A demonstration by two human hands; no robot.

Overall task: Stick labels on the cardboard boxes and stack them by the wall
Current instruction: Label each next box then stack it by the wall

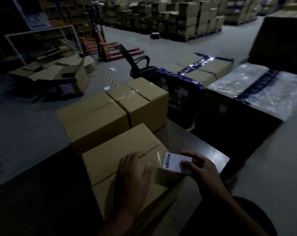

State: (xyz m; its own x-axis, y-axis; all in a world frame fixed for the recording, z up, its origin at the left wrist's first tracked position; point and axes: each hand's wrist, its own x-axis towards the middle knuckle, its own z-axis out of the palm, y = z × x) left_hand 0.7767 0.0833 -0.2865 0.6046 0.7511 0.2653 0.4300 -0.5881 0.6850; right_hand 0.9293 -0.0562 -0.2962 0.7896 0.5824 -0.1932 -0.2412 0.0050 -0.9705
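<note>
On the box, label under hands

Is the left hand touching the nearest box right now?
Touching. The head view shows the left hand lying flat on top of the nearest box.

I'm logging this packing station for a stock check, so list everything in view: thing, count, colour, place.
nearest box: one, brown, on the dark table under the hands
label: one, white with barcodes, at that box's right corner
table: one, dark, front
taped boxes: two, brown, side by side behind the nearest box
blue-taped box: one, brown, right of those
wrapped bundle: one, clear film with a blue band, far right
open boxes: several, brown, floor at left
office chair: one, black, centre
pallet jack: one, red, behind the chair
stacked cartons: many, tan, background
left hand: flat on the nearest box
right hand: holds the label
</note>
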